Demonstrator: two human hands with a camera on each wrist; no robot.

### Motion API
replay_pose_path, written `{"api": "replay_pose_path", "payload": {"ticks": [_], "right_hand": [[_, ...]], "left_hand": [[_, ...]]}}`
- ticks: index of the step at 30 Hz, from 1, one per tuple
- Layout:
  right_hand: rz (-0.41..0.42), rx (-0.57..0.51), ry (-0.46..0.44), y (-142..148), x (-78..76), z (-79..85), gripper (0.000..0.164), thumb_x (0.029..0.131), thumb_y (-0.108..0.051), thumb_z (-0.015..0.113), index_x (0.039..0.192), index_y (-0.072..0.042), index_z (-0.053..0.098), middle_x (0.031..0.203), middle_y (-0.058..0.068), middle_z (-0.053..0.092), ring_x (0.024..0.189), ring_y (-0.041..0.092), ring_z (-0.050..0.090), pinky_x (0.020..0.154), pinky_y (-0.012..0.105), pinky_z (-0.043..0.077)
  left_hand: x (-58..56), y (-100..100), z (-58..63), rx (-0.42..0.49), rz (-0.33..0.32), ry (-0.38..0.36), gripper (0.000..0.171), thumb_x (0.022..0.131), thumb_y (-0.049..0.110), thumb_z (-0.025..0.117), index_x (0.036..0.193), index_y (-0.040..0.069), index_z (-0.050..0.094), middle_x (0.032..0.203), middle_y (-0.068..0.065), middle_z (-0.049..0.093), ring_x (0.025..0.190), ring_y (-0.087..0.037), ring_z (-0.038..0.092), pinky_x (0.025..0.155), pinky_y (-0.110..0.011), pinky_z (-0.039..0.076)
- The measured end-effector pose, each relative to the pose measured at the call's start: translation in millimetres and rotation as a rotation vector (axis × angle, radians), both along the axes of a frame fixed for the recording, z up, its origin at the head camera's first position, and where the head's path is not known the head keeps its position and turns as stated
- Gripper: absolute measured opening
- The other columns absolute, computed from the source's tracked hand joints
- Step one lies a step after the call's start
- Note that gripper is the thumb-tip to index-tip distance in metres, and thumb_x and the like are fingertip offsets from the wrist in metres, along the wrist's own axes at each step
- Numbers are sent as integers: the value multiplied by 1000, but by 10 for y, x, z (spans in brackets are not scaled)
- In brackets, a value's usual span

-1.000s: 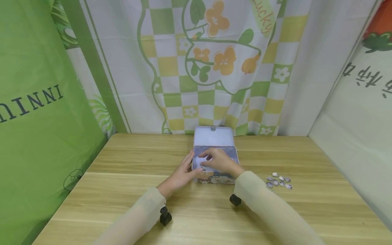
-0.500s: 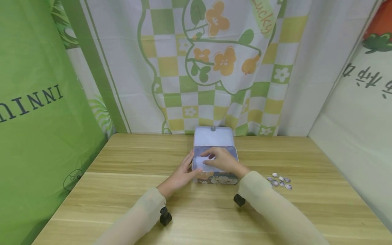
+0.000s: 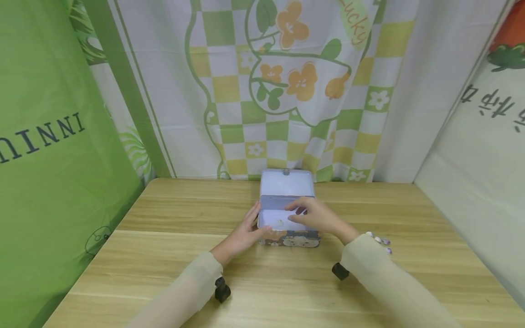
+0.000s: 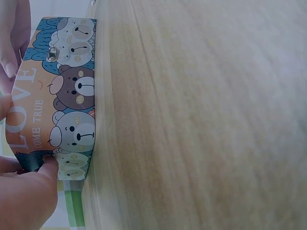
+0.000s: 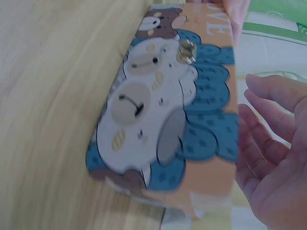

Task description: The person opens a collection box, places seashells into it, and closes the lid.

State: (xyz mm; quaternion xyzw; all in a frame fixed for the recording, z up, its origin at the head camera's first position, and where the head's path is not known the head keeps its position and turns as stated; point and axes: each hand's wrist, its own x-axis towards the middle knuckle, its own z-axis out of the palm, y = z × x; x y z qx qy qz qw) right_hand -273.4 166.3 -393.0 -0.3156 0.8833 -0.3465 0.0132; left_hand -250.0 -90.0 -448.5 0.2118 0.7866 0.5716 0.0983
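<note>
A printed tin box with its lid swung up at the back stands toward the rear of the table. Cartoon bears cover its front, which also carries a small metal catch. My left hand grips the left front corner, thumb on the front face and fingers along the side. Over the right part of the opening is my right hand, its fingers loosely bent and parted with nothing between them. On the white floor inside lies a small pale shell.
Several small white and purple shells lie on the wooden table right of the box, partly hidden by my right sleeve. A patterned curtain hangs close behind the box.
My right hand has drawn back to the right across the box, bringing the shell inside into view. Its sleeve now covers more of the loose shells. The left hand stays in place.
</note>
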Motion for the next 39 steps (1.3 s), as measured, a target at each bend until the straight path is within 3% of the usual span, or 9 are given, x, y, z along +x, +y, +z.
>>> {"api": "replay_pose_path", "payload": {"ticks": [11, 17, 23, 33, 39], "right_hand": [[-81, -39, -60, 418, 120, 138, 28, 96, -14, 69, 121, -1, 70, 119, 18, 67, 95, 21, 63, 82, 36, 56], [-86, -31, -32, 649, 147, 138, 27, 94, -10, 70, 118, 3, 70, 116, 19, 68, 92, 23, 64, 80, 34, 56], [-81, 0, -2, 859, 223, 104, 27, 93, -5, 70, 117, 6, 69, 114, 21, 69, 90, 24, 65, 80, 36, 57], [-112, 68, -57, 1148, 426, 1, 30, 95, -9, 69, 121, 6, 68, 116, 22, 68, 90, 22, 66, 75, 28, 57], [-154, 115, -63, 1335, 517, -172, 29, 93, -13, 72, 117, 5, 70, 111, 16, 70, 87, 18, 65, 67, 25, 55]], "left_hand": [[-7, -4, 18, -20, -9, 7, 89, 101, 30, 64, 162, 10, 2, 167, -9, -6, 148, -41, 19, 116, -44, 29], [-8, -8, 21, -4, -2, -2, 87, 101, 24, 63, 162, 13, 2, 167, -8, -7, 148, -40, 18, 117, -45, 28], [-7, -15, 14, 10, -4, 4, 88, 101, 24, 64, 162, 11, 2, 167, -9, -6, 147, -42, 19, 116, -46, 29], [-4, -20, 6, -5, -5, 3, 88, 101, 26, 64, 161, 9, 3, 167, -7, -5, 149, -36, 18, 116, -42, 29], [-7, -14, -19, -6, -6, 8, 87, 101, 24, 63, 161, 9, 2, 167, -7, -6, 149, -37, 18, 116, -43, 29]]}}
